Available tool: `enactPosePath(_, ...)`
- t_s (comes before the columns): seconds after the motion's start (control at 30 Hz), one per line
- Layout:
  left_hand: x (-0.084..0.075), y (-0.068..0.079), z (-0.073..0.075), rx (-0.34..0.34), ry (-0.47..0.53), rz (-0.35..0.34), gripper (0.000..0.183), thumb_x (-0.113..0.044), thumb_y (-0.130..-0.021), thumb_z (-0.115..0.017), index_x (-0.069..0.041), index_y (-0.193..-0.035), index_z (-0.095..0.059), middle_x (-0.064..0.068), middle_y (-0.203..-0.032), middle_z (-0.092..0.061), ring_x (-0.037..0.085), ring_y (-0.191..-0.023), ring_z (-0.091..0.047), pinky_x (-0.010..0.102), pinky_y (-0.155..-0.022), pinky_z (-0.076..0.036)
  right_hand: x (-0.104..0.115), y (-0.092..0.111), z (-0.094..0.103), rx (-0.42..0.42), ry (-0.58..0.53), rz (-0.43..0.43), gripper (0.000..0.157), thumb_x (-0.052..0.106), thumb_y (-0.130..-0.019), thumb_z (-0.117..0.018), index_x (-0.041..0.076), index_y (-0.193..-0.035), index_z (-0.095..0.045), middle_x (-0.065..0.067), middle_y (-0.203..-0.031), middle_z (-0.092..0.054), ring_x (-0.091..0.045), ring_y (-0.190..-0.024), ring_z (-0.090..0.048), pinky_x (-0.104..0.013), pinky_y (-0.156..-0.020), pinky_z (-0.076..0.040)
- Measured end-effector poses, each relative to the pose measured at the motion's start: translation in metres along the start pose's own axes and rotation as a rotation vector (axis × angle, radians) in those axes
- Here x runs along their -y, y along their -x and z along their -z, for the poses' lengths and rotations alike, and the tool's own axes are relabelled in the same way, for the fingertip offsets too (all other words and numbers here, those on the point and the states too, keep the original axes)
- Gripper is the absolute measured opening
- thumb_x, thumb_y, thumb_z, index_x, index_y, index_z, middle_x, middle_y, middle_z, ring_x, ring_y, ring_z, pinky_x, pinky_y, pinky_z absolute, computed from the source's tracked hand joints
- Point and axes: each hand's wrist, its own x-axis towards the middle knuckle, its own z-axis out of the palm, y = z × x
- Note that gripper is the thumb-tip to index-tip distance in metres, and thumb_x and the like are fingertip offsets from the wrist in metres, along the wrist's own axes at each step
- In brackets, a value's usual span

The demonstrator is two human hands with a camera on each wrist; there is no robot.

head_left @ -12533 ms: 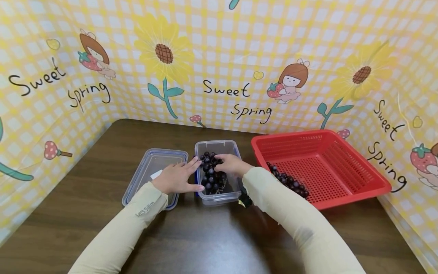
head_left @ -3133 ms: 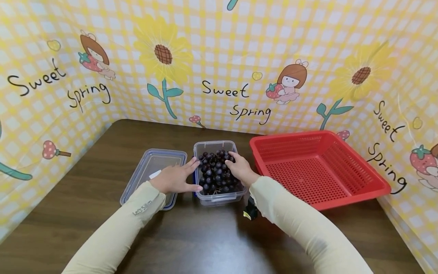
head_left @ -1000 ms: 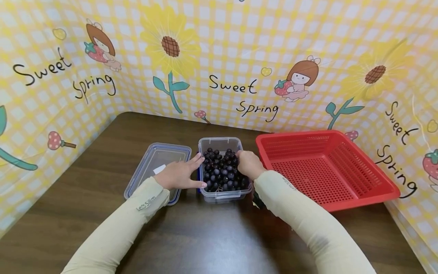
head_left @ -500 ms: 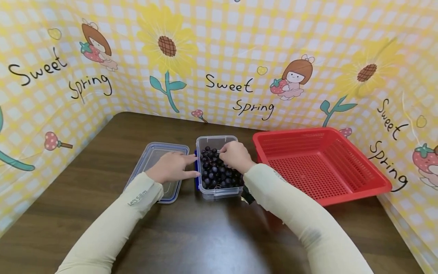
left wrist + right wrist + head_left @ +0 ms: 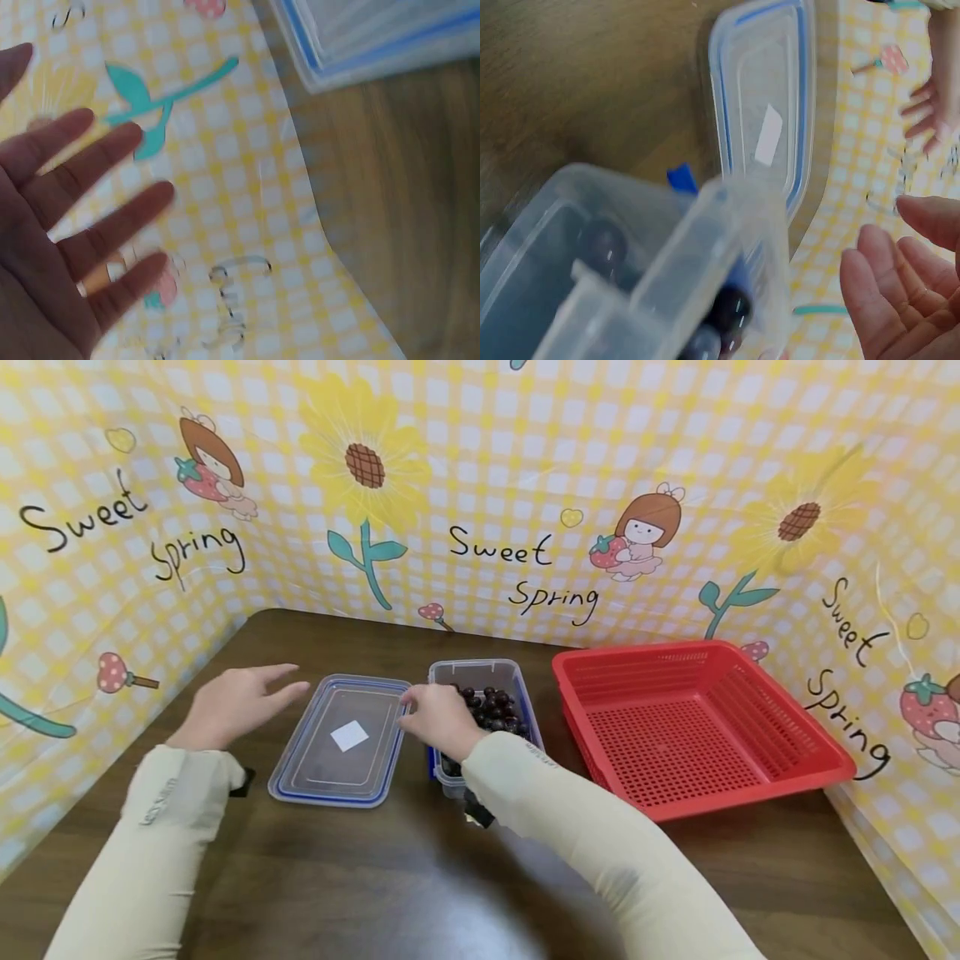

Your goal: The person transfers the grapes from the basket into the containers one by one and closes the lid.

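In the head view my left hand (image 5: 234, 703) hovers left of a clear lid (image 5: 337, 781) with a blue seal. Its fingers are spread and hold nothing, as the left wrist view also shows. My right hand (image 5: 442, 718) is over the gap between the lid and a clear plastic container (image 5: 476, 673). In the right wrist view its fingers (image 5: 874, 277) are loosely bent, with nothing between them. Dark grapes (image 5: 497, 706) fill much of the container; my right hand and forearm hide part of them.
A red perforated basket (image 5: 675, 739) stands to the right of the container, with no grapes visible in it. The lid lies flat on the brown wooden table (image 5: 337, 877) and bears a white square label (image 5: 349, 736). A yellow checked cloth (image 5: 480, 468) rises behind and at both sides.
Earlier grapes lay in the red basket; now more are in the container. Within the last half second my left hand left the container's side and moved left, and my right hand moved left from the grapes.
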Motion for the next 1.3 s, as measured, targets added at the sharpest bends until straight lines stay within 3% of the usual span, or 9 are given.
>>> enactPosePath(0.2, 0.016, 0.019, 0.002, -0.032, 0.083, -0.001, 0.057, -0.045, -0.098, -0.048, -0.001, -0.133, -0.054, 0.030, -0.123, -0.057, 0.041, -0.096, -0.062, 0.050, -0.066, -0.049, 0.011, 0.000, -0.015, -0.005, 0.015, 0.032, 0.041, 0.014, -0.086, -0.072, 0.006, -0.125, -0.063, 0.002, -0.060, -0.054, -0.008, -0.053, -0.047, -0.018, -0.054, -0.041)
enactPosePath(0.33, 0.020, 0.023, -0.006, -0.055, 0.163, 0.016, 0.055, -0.041, -0.099, -0.049, 0.001, -0.135, -0.052, 0.032, -0.125, -0.054, 0.049, -0.104, -0.057, 0.058, -0.075, -0.047, 0.012, 0.000, -0.025, -0.120, -0.041, 0.045, 0.050, 0.012, -0.083, -0.075, 0.007, -0.129, -0.060, -0.004, -0.089, -0.067, -0.012, -0.077, -0.059, -0.019, -0.068, -0.047)
enactPosePath(0.47, 0.022, 0.020, -0.017, -0.040, 0.351, 0.007, 0.057, -0.033, -0.101, -0.049, 0.005, -0.142, -0.040, 0.032, -0.134, -0.046, 0.052, -0.117, -0.047, 0.061, -0.088, -0.042, 0.012, 0.006, -0.044, -0.247, -0.227, 0.009, 0.061, 0.006, -0.078, -0.076, 0.002, -0.135, -0.054, -0.015, -0.114, -0.065, -0.021, -0.093, -0.063, -0.023, -0.083, -0.049)
enactPosePath(0.67, 0.032, 0.015, -0.038, 0.039, 0.696, 0.123, 0.070, -0.035, -0.103, -0.040, -0.001, -0.152, -0.003, 0.031, -0.150, -0.020, 0.048, -0.135, -0.024, 0.031, -0.106, -0.033, 0.010, 0.017, -0.083, -0.350, -0.470, -0.080, 0.072, -0.002, -0.073, -0.075, -0.005, -0.139, -0.046, -0.025, -0.139, -0.046, -0.035, -0.127, -0.047, -0.034, -0.103, -0.039)
enactPosePath(0.8, 0.034, 0.013, -0.053, 0.098, 0.753, 0.218, 0.073, -0.036, -0.104, -0.036, 0.004, -0.149, 0.004, 0.035, -0.149, -0.015, 0.049, -0.135, -0.022, 0.046, -0.104, -0.036, 0.002, 0.020, -0.106, -0.369, -0.551, -0.172, 0.078, -0.006, -0.070, -0.071, -0.010, -0.140, -0.040, -0.029, -0.141, -0.042, -0.038, -0.128, -0.043, -0.038, -0.104, -0.038)
enactPosePath(0.93, 0.032, 0.012, -0.060, 0.129, 0.727, 0.270, 0.072, -0.037, -0.103, -0.036, 0.010, -0.148, -0.005, 0.038, -0.147, -0.017, 0.051, -0.133, -0.026, 0.057, -0.097, -0.039, -0.006, 0.022, -0.118, -0.366, -0.574, -0.241, 0.081, -0.004, -0.068, -0.072, -0.010, -0.141, -0.037, -0.029, -0.139, -0.044, -0.038, -0.127, -0.044, -0.039, -0.104, -0.038)
enactPosePath(1.1, 0.031, 0.012, -0.060, 0.121, 0.700, 0.296, 0.071, -0.039, -0.103, -0.037, 0.009, -0.149, -0.012, 0.037, -0.146, -0.022, 0.051, -0.126, -0.038, 0.051, -0.090, -0.047, -0.011, 0.025, -0.121, -0.359, -0.547, -0.244, 0.083, 0.001, -0.068, -0.077, -0.009, -0.142, -0.038, -0.029, -0.136, -0.047, -0.038, -0.126, -0.046, -0.039, -0.105, -0.037)
enactPosePath(1.2, 0.032, 0.014, -0.061, 0.161, 0.698, 0.323, 0.071, -0.040, -0.102, -0.036, 0.009, -0.148, -0.013, 0.036, -0.146, -0.023, 0.051, -0.120, -0.045, 0.045, -0.082, -0.053, -0.012, 0.024, -0.124, -0.370, -0.524, -0.235, 0.080, 0.000, -0.068, -0.078, -0.010, -0.138, -0.042, -0.020, -0.114, -0.059, -0.028, -0.104, -0.059, -0.033, -0.094, -0.045)
enactPosePath(1.3, 0.031, 0.017, -0.061, 0.238, 0.723, 0.363, 0.074, -0.042, -0.102, -0.037, 0.009, -0.148, -0.012, 0.037, -0.147, -0.022, 0.049, -0.118, -0.048, 0.042, -0.077, -0.055, -0.013, 0.024, -0.126, -0.378, -0.462, -0.222, 0.074, -0.002, -0.066, -0.078, -0.011, -0.133, -0.048, -0.004, -0.085, -0.055, -0.015, -0.078, -0.054, -0.026, -0.079, -0.047)
